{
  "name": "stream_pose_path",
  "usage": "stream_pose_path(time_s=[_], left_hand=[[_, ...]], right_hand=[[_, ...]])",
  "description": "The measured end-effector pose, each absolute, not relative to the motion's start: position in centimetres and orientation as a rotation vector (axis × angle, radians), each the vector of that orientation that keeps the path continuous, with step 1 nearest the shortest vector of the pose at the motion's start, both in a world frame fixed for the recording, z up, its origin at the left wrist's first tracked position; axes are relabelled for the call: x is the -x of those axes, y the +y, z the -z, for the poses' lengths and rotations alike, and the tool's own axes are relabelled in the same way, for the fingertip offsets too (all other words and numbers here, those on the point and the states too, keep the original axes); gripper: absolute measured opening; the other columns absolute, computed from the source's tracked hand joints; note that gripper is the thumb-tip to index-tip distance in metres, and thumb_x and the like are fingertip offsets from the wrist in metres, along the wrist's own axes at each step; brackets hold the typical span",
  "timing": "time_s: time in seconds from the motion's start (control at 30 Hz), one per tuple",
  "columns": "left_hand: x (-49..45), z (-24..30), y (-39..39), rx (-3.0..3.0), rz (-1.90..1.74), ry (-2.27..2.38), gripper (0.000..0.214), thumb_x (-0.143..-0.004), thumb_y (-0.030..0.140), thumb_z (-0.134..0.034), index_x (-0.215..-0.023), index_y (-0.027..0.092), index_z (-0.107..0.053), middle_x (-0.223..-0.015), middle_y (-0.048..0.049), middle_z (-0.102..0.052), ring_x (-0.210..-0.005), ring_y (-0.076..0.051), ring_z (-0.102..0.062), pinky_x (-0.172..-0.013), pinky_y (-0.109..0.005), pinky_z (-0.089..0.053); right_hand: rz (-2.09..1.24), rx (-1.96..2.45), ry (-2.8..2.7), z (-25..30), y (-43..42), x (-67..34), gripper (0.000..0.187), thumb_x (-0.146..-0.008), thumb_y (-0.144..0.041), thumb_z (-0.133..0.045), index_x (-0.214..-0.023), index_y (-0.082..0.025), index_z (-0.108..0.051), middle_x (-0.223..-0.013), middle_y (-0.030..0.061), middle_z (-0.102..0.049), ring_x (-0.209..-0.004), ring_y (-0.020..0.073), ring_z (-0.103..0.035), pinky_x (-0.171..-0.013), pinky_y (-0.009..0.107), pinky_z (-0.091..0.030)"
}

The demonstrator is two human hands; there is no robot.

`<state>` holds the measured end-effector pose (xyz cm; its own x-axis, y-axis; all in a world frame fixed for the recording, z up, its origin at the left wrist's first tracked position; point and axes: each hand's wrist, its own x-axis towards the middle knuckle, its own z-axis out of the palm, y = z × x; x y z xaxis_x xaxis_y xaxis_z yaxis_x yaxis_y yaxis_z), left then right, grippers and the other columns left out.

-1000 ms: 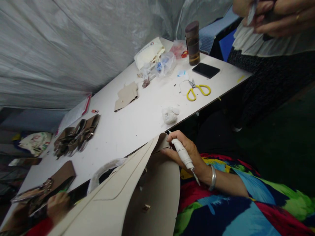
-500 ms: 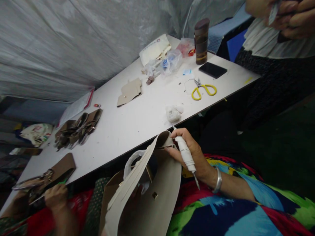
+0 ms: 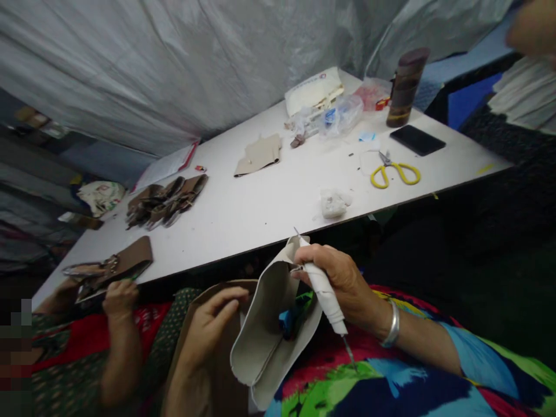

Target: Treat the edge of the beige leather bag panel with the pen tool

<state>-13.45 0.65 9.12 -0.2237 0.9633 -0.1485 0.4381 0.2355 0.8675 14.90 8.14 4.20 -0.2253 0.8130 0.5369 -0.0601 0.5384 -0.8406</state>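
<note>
1. since the earlier frame, the beige leather piece has folded down into the lap, and the left hand has come into view at its left edge.
2. right hand grips a white-handled awl, fingers closed, and pinches the piece's top corner below the desk's near edge.
3. left hand lies with fingers extended, gripping nothing, on brown material beside the piece.
4. yellow scissors lie near the desk's right end.
5. a co-worker's hand touches a brown strap at the near left corner.
</note>
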Motion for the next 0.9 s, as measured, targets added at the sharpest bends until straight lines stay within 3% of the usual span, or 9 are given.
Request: stream_pose_path(time_s=[0.1,0.23,0.3,0.4,0.53,0.7,0.9], left_hand=[[12.1,-11.6,2.8,-1.497,-1.094,1.53,0.048,-0.084,0.051,-0.077,-0.123,0.023,-0.077,-0.13,-0.0128,-0.074,-0.125,-0.036,-0.066,-0.11,-0.048,-0.052],[9.4,-15.3,6.6,-1.91,-0.744,1.252,0.065,-0.079,0.053,-0.083,-0.135,0.024,-0.071,-0.138,-0.0111,-0.071,-0.132,-0.036,-0.061,-0.117,-0.048,-0.046],[8.5,-15.6,7.9,-2.005,-0.598,1.205,0.056,-0.081,0.044,-0.082,-0.132,0.023,-0.072,-0.132,-0.0098,-0.074,-0.122,-0.032,-0.067,-0.111,-0.045,-0.05],[7.6,-14.0,9.1,-2.022,-0.527,1.248,0.036,-0.085,0.026,-0.071,-0.121,0.02,-0.075,-0.119,-0.0075,-0.078,-0.111,-0.027,-0.071,-0.103,-0.042,-0.053],[6.8,-11.8,9.4,-2.004,-0.548,1.374,0.04,-0.08,0.01,-0.056,-0.113,0.02,-0.075,-0.115,-0.0057,-0.078,-0.109,-0.023,-0.07,-0.102,-0.039,-0.052],[6.7,-11.1,9.6,-1.869,-0.618,1.345,0.03,-0.084,0.017,-0.061,-0.111,0.018,-0.074,-0.113,-0.0064,-0.077,-0.107,-0.023,-0.069,-0.1,-0.037,-0.049],[7.1,-9.7,10.7,-1.751,-0.724,1.368,0.022,-0.089,0.034,-0.068,-0.099,0.016,-0.074,-0.098,-0.0061,-0.075,-0.096,-0.022,-0.066,-0.09,-0.034,-0.047]], right_hand=[[-0.911,0.52,-1.735,-5.4,8.9,-14.3,0.014,-0.099,-0.02,-0.068,-0.107,-0.026,-0.059,-0.094,-0.0024,-0.068,-0.082,0.015,-0.062,-0.074,0.028,-0.043],[-0.723,0.36,-1.921,-7.5,9.8,-14.1,0.007,-0.103,-0.022,-0.063,-0.107,-0.024,-0.058,-0.089,-0.0007,-0.067,-0.077,0.0159,-0.058,-0.07,0.028,-0.042],[-0.568,0.359,-1.979,-8.1,10.2,-14.3,0.002,-0.105,-0.021,-0.056,-0.106,-0.023,-0.056,-0.083,0.0002,-0.064,-0.072,0.0169,-0.055,-0.067,0.029,-0.04],[-0.393,0.457,-2.036,-7.7,11.1,-14.2,0.009,-0.105,-0.018,-0.05,-0.111,-0.022,-0.056,-0.082,0.0025,-0.064,-0.072,0.0196,-0.056,-0.068,0.031,-0.041],[-0.458,0.634,-1.937,-5.6,11.7,-13.4,0.012,-0.102,-0.017,-0.06,-0.111,-0.022,-0.056,-0.086,0.0015,-0.064,-0.075,0.018,-0.059,-0.07,0.029,-0.043],[-0.645,0.73,-1.75,-4.2,11.6,-12.5,0.013,-0.1,-0.018,-0.066,-0.107,-0.024,-0.057,-0.083,-0.0037,-0.06,-0.068,0.0117,-0.056,-0.065,0.023,-0.042],[-0.677,0.686,-1.739,-3.7,12.0,-12.5,0.009,-0.102,-0.021,-0.064,-0.108,-0.024,-0.058,-0.087,-0.003,-0.061,-0.073,0.0117,-0.058,-0.068,0.022,-0.043]])
